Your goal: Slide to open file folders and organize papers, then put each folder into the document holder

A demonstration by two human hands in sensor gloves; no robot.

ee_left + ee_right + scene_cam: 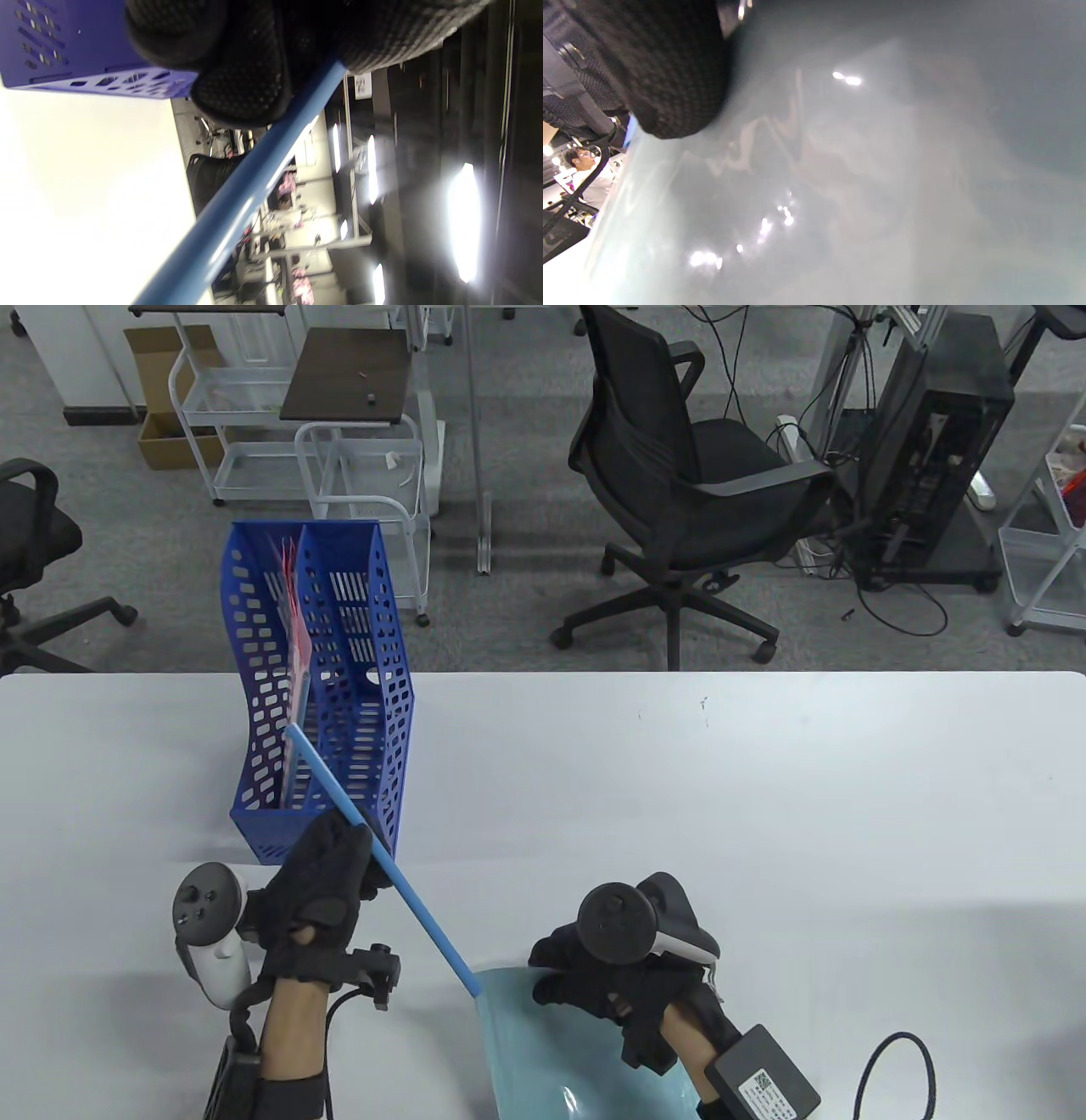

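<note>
The left hand (318,882) has its fingers curled round a long blue plastic slide bar (373,853), the spine clip of a file folder, which runs diagonally from a far-left tip beside the blue perforated plastic document holder (339,704) down to a near-right end at the corner of a translucent pale blue plastic folder (560,1052). Whether the bar's near end sits on the folder's edge or has just left it cannot be told. The right hand (619,976) grips the folder's upper edge, with the sheet curving toward the near edge of the white table (764,814); the right wrist view shows only the glossy sheet close up. The holder stands at the far left, just beyond the left hand, its long axis running near to far, with a pink folder (293,628) already in its left compartment and the right one apparently free. The left hand is clearly the nearer to it. I judge the bar should travel along its own line. Broad bare tabletop lies right and far of both hands.
</note>
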